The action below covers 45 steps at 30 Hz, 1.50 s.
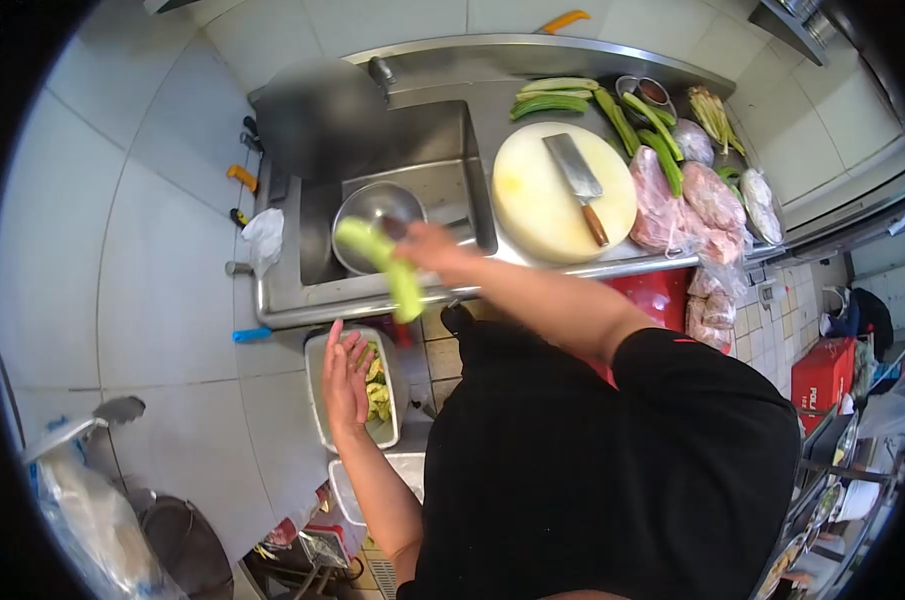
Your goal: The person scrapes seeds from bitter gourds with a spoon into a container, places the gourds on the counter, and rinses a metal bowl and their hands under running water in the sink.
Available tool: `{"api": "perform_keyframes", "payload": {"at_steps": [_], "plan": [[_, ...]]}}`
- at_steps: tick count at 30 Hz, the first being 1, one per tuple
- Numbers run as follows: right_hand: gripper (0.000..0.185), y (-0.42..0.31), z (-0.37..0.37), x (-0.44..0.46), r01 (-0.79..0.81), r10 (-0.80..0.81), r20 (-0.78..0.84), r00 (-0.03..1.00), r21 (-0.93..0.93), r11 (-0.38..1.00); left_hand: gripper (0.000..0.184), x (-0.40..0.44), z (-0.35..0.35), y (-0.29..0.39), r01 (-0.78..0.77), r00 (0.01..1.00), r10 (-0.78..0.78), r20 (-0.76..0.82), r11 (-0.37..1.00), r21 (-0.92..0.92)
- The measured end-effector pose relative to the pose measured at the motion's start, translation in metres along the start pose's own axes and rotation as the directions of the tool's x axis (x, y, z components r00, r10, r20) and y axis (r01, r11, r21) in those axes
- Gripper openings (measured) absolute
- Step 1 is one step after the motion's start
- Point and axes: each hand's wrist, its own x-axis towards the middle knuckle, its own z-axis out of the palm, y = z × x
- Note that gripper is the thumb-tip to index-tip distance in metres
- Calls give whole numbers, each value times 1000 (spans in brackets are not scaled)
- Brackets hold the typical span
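Observation:
A long, light green, peeled-looking gourd is tilted and motion-blurred at the sink's front edge. At its middle is my right hand, with smeared fingers. A dark reddish blur lies by the fingertips; whether the hand grips the gourd or something else is unclear. My left hand is open, fingers stretched, below and left of the gourd and apart from it. Under that hand stands a pale bin with green and yellow scraps inside. Behind the gourd, a metal bowl sits in the sink.
Right of the sink, a cleaver lies on a round cutting board. Long green gourds lie behind it. Bagged meat and a bundle of stalks crowd the right end. A white bag hangs at the sink's left.

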Motion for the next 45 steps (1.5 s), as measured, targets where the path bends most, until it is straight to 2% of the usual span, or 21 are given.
{"api": "perform_keyframes", "payload": {"at_steps": [1,2,3,4,5,7,9,12,15,16,19,20,24,27,31,32,36,39,42,44,45], "plan": [[48,-24,-51,-32,-113,113,-221,969,15,993,63,2,-2,-1,19,1000,-19,1,1000,14],[40,48,-106,18,166,-165,-328,930,-25,986,63,2,-6,-2,24,1000,-24,11,1000,18],[34,53,-182,16,94,-97,-303,948,-25,995,62,1,-13,-4,19,1000,-19,-18,1000,-3],[31,51,-240,-5,164,-193,-417,888,-103,981,61,-1,-21,-5,14,999,-15,-47,1000,-21],[32,51,-290,-16,24,-220,-612,759,-313,950,61,-3,-30,-7,19,999,-20,-39,1000,-12],[36,102,-398,-13,-219,-235,-808,541,-405,888,58,-8,-49,-7,67,979,-69,-189,998,-18],[40,134,-473,-16,-446,-231,-856,462,-450,774,56,-12,-65,-6,84,959,-82,-272,996,-6],[43,147,-526,-15,-540,-148,-848,509,-448,712,53,0,-76,0,98,903,-90,-420,995,-4],[37,167,-541,8,-516,-183,-834,521,-478,710,50,15,-73,10,84,850,-71,-521,996,2],[35,172,-543,18,-602,-144,-826,545,-505,618,50,20,-68,15,80,840,-70,-538,997,-5],[35,182,-550,64,-614,-154,-766,624,-602,510,50,29,-51,29,98,810,-54,-584,994,45],[35,191,-547,84,-498,-351,-664,660,-736,458,50,32,-44,30,119,803,-41,-595,988,93],[40,150,-499,157,-250,-310,-449,838,-821,513,50,31,-13,40,156,743,-27,-669,979,134],[43,147,-474,210,-105,-343,-294,892,-873,475,50,26,5,45,197,691,-25,-723,968,155],[44,157,-453,241,-25,-283,-171,944,-890,455,49,10,7,40,196,652,-23,-758,970,140],[48,159,-453,241,-70,-188,-186,964,-866,495,49,6,9,39,203,636,-24,-771,970,137],[50,160,-458,220,-54,-89,-98,991,-912,407,54,-14,-4,22,214,619,-54,-783,971,102],[49,153,-467,210,-36,-152,-98,983,-930,365,60,-17,-7,13,210,639,-84,-764,975,68],[41,96,-461,188,-22,-260,-175,950,-864,503,60,-3,-5,12,151,692,-83,-718,988,31],[34,40,-433,164,277,-530,-75,845,-785,554,55,18,16,25,113,760,-68,-646,993,28],[34,8,-412,148,380,-572,-9,820,-738,557,55,33,25,26,82,826,-61,-560,997,12]]}}
